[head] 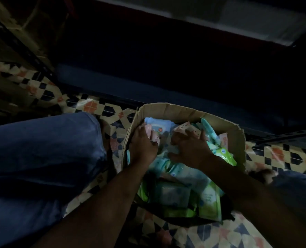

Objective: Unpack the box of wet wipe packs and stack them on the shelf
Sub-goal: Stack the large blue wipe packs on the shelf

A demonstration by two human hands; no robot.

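Cardboard box [170, 109] on tiled floor [98, 106], full of wet wipe packs [182, 174]: left hand [142, 143] grasps pink pack [153, 136] at box's left wall, right hand [190, 149] grips pale pack [173, 149] near box ctr.

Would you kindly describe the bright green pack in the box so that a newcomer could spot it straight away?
Find the open cardboard box on the patterned tile floor, full of wet wipe packs. Look along its right wall, just beyond the right hand. The bright green pack lies there with a small round white and blue mark; its vivid lime colour stands out from the pale blue and pink packs beside it.
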